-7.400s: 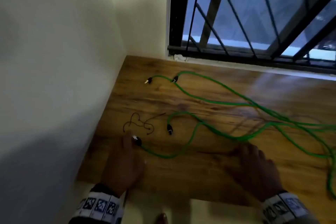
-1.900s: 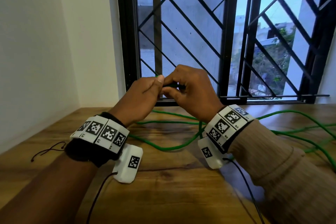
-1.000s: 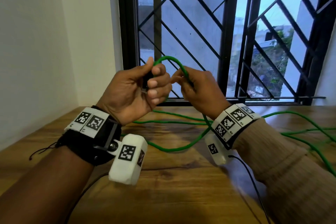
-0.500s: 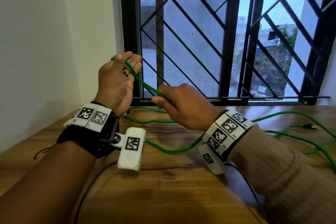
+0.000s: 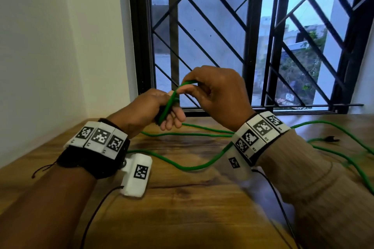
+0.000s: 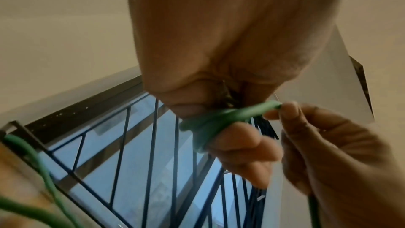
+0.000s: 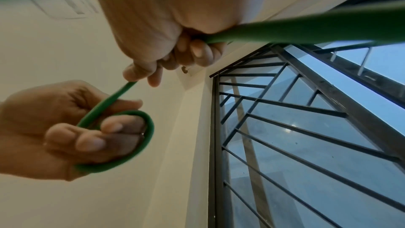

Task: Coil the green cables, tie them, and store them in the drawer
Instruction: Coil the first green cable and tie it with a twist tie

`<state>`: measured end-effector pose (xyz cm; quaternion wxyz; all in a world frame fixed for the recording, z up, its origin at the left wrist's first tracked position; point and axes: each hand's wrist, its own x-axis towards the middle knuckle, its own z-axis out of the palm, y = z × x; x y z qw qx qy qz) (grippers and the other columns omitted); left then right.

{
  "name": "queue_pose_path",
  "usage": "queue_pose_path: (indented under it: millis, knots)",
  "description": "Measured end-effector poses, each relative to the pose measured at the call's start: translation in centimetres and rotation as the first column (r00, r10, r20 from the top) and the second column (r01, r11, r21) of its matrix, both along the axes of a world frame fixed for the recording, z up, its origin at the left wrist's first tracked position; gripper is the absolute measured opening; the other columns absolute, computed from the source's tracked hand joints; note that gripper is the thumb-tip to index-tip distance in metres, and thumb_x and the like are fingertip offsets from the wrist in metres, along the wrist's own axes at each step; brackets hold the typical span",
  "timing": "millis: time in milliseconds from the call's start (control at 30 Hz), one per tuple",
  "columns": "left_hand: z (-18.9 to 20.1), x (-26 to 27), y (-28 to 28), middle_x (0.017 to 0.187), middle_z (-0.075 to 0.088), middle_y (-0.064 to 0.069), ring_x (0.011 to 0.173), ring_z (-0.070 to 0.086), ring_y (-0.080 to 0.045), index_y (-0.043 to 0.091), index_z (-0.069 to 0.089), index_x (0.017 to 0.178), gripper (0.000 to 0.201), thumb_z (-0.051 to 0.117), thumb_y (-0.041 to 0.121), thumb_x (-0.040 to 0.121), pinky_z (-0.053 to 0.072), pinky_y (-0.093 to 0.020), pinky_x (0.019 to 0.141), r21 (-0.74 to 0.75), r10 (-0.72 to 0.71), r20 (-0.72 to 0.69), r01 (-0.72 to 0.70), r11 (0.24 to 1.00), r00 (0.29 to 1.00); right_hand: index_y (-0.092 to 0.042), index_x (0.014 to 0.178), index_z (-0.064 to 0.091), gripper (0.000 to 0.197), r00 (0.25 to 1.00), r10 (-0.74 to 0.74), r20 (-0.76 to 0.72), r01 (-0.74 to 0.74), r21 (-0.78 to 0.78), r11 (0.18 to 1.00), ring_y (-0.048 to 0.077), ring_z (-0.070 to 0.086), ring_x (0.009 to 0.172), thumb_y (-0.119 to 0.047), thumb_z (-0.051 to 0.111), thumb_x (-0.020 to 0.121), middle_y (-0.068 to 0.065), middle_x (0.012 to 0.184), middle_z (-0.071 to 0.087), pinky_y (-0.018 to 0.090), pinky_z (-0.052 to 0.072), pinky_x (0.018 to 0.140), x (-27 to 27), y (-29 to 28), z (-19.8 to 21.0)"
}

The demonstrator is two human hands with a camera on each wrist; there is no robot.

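Note:
A long green cable trails over the wooden table and rises to both hands, held above the table before the window. My left hand grips a small loop of the cable wound round its curled fingers. My right hand pinches the same cable between thumb and forefinger just above the left hand, and the cable runs on through its palm. In the left wrist view the green loop lies across the left fingers, and the right fingertips hold its end.
More green cable lies in loose runs on the right of the table, with a black plug there. A thin black string lies at the table's left edge. A barred window stands behind, a white wall on the left.
My left hand has dropped and turned, its fingers now closed round a cable loop. My right hand has risen above it, carrying the cable over the left fingers.

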<state>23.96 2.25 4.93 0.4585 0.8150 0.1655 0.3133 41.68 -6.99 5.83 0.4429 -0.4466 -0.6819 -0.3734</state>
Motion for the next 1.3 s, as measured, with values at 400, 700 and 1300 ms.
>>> queue_pose_path:
  millis: [400,700,1300]
  knots:
    - [1.1,-0.5,-1.6,0.075,0.054,-0.004,0.054,0.048,-0.008,0.009,0.068,0.081,0.059,0.028,0.04,0.11,0.044,-0.015,0.051,-0.374,-0.307,0.537,0.548,0.748,0.786,-0.026,0.107,0.062,0.037,0.987,-0.111,-0.116,0.089,-0.182,0.979,0.022,0.048,0.053,-0.051,0.035,0.107,-0.007,0.057,0.044,0.043,0.048,0.051,0.5,1.1,-1.3]
    - [1.2,0.6,-0.3,0.138,0.06,-0.029,0.126,0.064,-0.031,-0.013,0.046,0.139,0.049,0.027,0.024,0.113,0.055,-0.033,0.103,-0.304,-0.094,0.76,0.479,0.823,0.643,-0.02,0.096,0.06,0.053,0.995,-0.087,0.049,0.099,-0.403,0.91,0.027,0.059,0.062,-0.06,0.025,0.101,0.001,0.07,0.064,0.047,0.053,0.059,-0.7,2.0,-2.7]
    - [-1.3,0.8,2.1,0.098,0.076,-0.007,0.091,0.075,-0.019,0.006,0.067,0.113,0.033,0.039,0.023,0.111,0.056,-0.032,0.089,0.23,0.222,0.072,-0.233,0.945,0.972,-0.029,0.093,0.072,0.013,0.973,-0.196,0.12,0.203,-0.054,0.978,0.019,0.063,0.064,-0.038,0.08,0.088,-0.01,0.076,0.064,0.035,0.048,0.053,-0.2,-0.4,-0.9]
